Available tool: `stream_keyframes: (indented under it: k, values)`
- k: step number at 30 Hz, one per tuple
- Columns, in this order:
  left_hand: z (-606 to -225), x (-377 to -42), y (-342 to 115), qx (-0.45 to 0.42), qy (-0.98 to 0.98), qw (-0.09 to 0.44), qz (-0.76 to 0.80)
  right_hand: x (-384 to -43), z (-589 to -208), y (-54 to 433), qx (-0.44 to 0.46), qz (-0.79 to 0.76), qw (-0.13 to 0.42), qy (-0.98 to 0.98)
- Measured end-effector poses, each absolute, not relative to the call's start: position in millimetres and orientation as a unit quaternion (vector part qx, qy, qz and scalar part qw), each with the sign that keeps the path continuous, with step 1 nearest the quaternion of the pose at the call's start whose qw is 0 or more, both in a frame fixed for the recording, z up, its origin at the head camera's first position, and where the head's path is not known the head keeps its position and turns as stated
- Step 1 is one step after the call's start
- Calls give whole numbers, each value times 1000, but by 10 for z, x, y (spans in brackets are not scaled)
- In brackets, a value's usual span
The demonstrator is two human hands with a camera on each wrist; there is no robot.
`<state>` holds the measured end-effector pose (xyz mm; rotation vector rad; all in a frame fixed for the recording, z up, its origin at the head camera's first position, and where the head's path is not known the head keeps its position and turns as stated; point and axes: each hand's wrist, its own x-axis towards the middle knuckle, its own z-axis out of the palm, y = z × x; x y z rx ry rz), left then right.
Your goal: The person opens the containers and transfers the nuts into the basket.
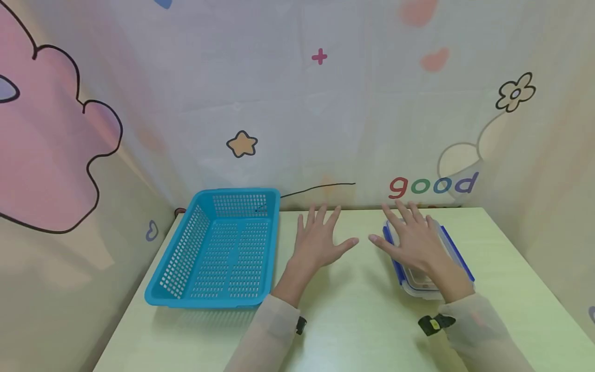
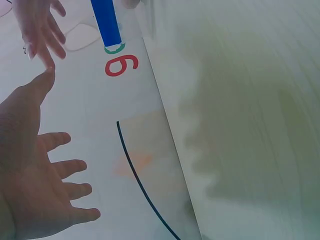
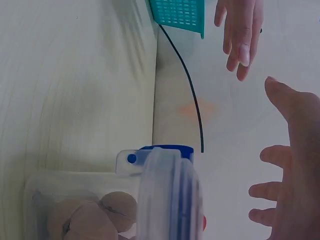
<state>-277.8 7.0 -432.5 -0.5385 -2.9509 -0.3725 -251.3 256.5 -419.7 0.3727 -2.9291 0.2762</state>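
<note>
My left hand point(image 1: 317, 244) hovers over the table, fingers spread, just right of a blue plastic basket point(image 1: 209, 303). Nothing is in its grasp. The right hand point(image 1: 416, 243), also spread and holding nothing, is above a clear lidded food container point(image 1: 420, 281) with blue clips and partly covers it in the head view. Through the container's wall, the right wrist view shows several round brownish things point(image 3: 85, 220); their kind is unclear. In the left wrist view, the left hand point(image 2: 30, 185) hangs apart from the table, thumb towards the other hand.
The basket stands at the left of the pale table point(image 1: 353, 325), its slotted floor bare. A printed curtain point(image 1: 297, 113) hangs along the table's back edge and both sides. Dark bands point(image 1: 437, 324) circle both wrists.
</note>
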Motion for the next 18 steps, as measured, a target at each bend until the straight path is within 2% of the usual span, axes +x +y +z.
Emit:
stream_keyframes:
  k: [8, 13, 18]
  values:
    - [-4354, -2759, 280, -165, -967, 77, -179, -2377, -4099, 2822, 138, 102, 105, -980]
    - [-4415, -2702, 529, -148, -940, 37, -306, -2269, -4092, 3146, 128, 120, 119, -977]
    - [-4510, -2628, 777, -150, -910, -10, -387, -2236, -4136, 3452, 109, 155, 91, -978]
